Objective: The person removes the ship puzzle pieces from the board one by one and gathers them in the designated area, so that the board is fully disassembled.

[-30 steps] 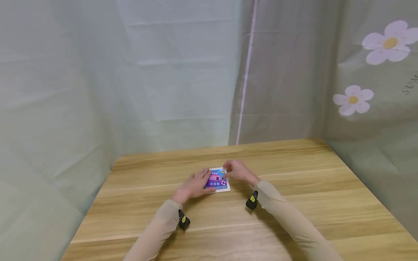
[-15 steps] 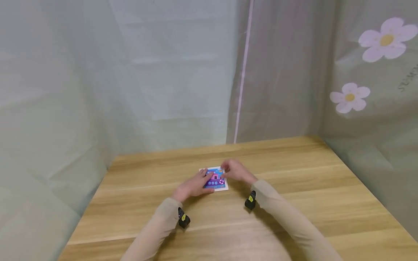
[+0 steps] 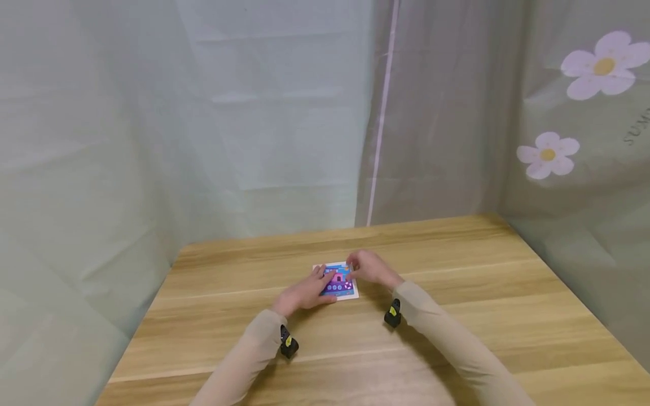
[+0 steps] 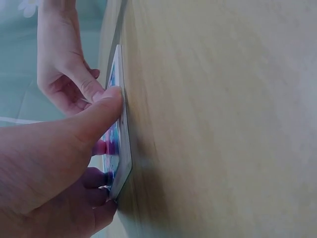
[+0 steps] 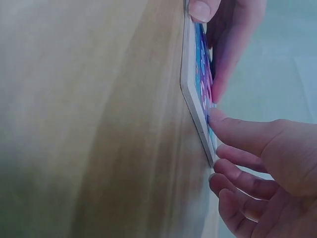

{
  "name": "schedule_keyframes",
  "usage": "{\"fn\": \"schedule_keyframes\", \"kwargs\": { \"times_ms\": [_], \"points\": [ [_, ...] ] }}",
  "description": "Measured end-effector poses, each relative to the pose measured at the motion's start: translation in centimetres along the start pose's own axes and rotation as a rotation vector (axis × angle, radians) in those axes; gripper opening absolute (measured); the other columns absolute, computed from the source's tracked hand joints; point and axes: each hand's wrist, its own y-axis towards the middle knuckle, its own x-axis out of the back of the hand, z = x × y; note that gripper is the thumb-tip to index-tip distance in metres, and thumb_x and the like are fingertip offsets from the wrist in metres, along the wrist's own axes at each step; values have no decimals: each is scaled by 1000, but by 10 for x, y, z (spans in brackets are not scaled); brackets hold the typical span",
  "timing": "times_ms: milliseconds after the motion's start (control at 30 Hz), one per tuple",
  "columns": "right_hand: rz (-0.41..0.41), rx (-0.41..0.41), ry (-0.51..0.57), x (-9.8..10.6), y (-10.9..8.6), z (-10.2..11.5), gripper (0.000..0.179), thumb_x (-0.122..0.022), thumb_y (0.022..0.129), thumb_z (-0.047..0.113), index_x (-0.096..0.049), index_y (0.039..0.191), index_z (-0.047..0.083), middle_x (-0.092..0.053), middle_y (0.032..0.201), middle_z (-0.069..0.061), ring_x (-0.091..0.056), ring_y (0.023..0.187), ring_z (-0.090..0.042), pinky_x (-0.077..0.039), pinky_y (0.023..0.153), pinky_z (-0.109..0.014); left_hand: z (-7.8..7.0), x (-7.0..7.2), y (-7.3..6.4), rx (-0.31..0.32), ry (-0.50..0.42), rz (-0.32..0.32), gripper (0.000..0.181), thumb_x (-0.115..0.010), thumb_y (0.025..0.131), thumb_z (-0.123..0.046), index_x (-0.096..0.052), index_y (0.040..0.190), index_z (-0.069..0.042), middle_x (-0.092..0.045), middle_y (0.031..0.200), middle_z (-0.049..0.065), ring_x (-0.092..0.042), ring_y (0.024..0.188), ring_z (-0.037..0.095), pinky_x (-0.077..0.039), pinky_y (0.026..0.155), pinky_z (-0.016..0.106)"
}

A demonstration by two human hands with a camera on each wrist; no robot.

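Note:
A thin, square picture board (image 3: pixel 346 292) with a white border lies flat near the far part of the table, showing a purple and pink ship on blue. My left hand (image 3: pixel 308 290) rests across its left side with fingers spread, and its thumb (image 4: pixel 106 106) presses the near edge. From the right, my right hand (image 3: pixel 372 267) holds the opposite side with bent fingers. Its thumb (image 5: pixel 228 126) touches the picture face while the curled fingertips (image 5: pixel 223 166) sit at the border by the far corner. Both hands hide parts of the picture.
The wooden table (image 3: pixel 355 349) runs back to a pale curtain (image 3: pixel 274 124). Its right part carries printed flowers (image 3: pixel 548 155). Each wrist wears a small black camera, the left camera (image 3: pixel 289 342) and the right camera (image 3: pixel 392 313).
My left hand has shifted slightly down over the board, baring more of its upper left corner. The right hand keeps its place at the right edge, and the view sways a little.

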Motion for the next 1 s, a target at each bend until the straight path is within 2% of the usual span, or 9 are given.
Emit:
{"fn": "schedule_keyframes", "kwargs": {
  "times_ms": [433, 567, 800, 1000],
  "points": [
    [56, -6, -3, 0, 7, 1, 34, -79, 79, 17, -64, 106, 2, -63, 86, -5, -56, 77, -15, -51, 72, -28, -1, -4, 0, 47, -11, 14, 73, -50, 97, -48, -24, 154, -12, -10, 161, 23, -10, 149, 39, -25, 117, 53],
    [67, -2, 2, -1, 10, -2, 33, -79, 80, 17, -62, 104, 2, -61, 86, -5, -54, 77, -15, -50, 71, -27, -1, -4, -1, 36, -12, 5, 72, -51, 97, -46, -25, 154, -10, -11, 160, 25, -11, 148, 41, -25, 117, 53],
    [48, 9, 8, -1, 8, -2, 35, -79, 79, 18, -64, 106, 3, -62, 87, -4, -55, 78, -14, -50, 73, -28, -1, -4, -1, 24, -23, 0, 73, -53, 97, -44, -26, 153, -7, -12, 159, 27, -13, 148, 42, -25, 117, 54],
    [-7, 5, -35, 0, 5, 0, 37, -81, 77, 22, -69, 107, 4, -68, 90, -4, -60, 81, -14, -53, 78, -30, 0, -2, 2, 16, -10, -5, 72, -54, 97, -44, -26, 153, -7, -13, 158, 28, -14, 147, 44, -26, 116, 55]
  ]
}}
